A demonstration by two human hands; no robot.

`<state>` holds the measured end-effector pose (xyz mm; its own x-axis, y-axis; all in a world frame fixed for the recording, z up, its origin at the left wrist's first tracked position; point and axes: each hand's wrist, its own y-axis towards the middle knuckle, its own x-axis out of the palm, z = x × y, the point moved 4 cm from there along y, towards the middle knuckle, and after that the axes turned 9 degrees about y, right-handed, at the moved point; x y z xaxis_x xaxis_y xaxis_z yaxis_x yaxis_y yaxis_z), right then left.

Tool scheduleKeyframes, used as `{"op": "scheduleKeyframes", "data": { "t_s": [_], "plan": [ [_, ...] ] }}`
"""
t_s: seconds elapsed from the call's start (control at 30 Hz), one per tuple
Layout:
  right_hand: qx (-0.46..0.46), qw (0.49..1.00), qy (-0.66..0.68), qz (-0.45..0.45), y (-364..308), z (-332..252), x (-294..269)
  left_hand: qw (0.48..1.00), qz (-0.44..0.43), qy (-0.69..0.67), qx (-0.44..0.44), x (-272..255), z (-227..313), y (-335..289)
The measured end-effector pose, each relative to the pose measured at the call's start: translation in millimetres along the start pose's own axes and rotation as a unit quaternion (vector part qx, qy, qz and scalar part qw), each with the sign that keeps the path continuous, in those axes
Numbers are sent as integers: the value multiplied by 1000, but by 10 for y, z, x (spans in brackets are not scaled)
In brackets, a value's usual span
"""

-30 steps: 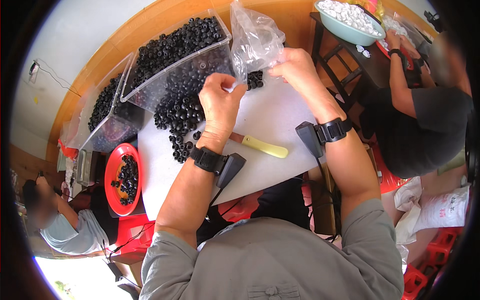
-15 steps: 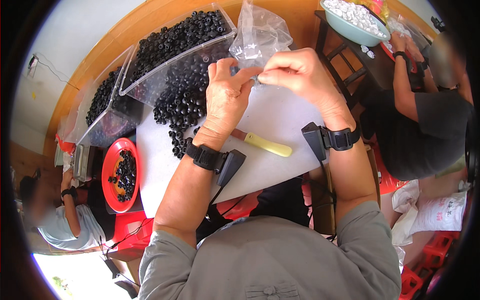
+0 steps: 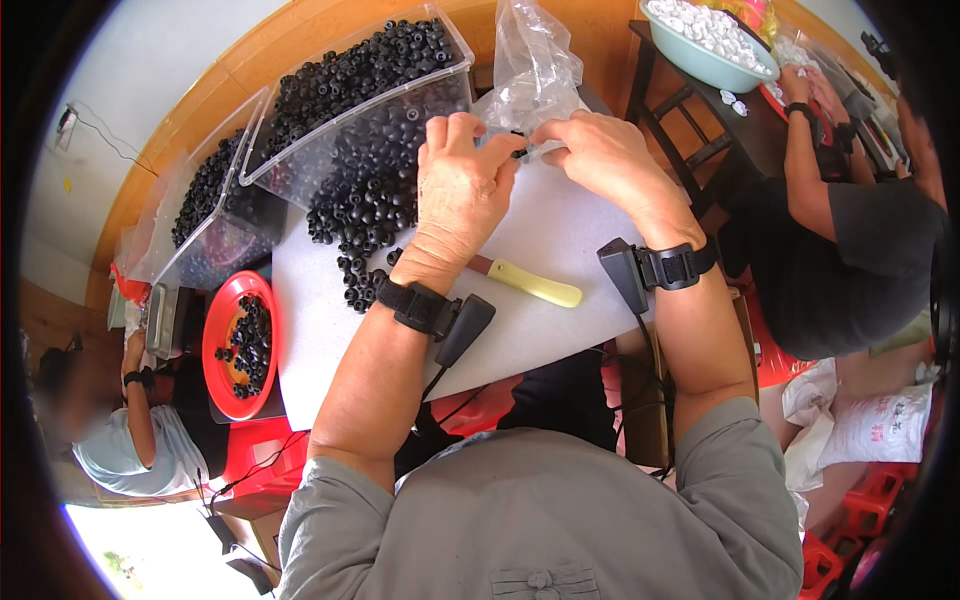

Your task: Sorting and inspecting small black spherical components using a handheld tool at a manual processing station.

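Over the far part of the white tabletop [image 3: 400, 350], my left hand [image 3: 460, 190] has its thumb and index finger closed at a small black ring-shaped part [image 3: 520, 142]. Just right of it, my right hand [image 3: 612, 165] is closed in a pinch, its fingertips pointing toward the left ones. A translucent scrap shows under the right fingertips; what they hold is unclear. The clear plastic bag [image 3: 535, 65] stands crumpled right behind both hands. A knife [image 3: 535, 284] with a pale yellow handle lies between my forearms, its blade end partly behind my left wrist.
Loose black parts [image 3: 360, 215] spill beside my left hand, before a clear bin [image 3: 355, 110] full of them. Another bin [image 3: 210, 210] and a red plate [image 3: 210, 345] with black parts stand left. A pale blue basin [image 3: 705, 60] holds white pieces. Co-workers sit on both sides.
My hands have moved slightly apart at the fingertips, and the small black part now shows between them. The bag has shifted right and looks narrower. The knife has barely moved.
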<state>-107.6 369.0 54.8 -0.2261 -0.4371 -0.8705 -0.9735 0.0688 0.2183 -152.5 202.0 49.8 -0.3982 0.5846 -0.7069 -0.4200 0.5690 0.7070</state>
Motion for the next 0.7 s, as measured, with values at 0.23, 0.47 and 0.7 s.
{"op": "scheduleKeyframes", "data": {
  "t_s": [0.23, 0.47, 0.7],
  "plan": [
    [49, 992, -21, -114, 10, -129, 13, 990, -116, 45, -61, 242, -147, -122],
    [-54, 988, 108, 94, 70, 21, 109, 990, -117, 5, -78, 319, -158, -144],
    [14, 996, -70, 48, 197, -139, 107, 989, -102, -37, -104, 299, -163, -160]
  ]
}}
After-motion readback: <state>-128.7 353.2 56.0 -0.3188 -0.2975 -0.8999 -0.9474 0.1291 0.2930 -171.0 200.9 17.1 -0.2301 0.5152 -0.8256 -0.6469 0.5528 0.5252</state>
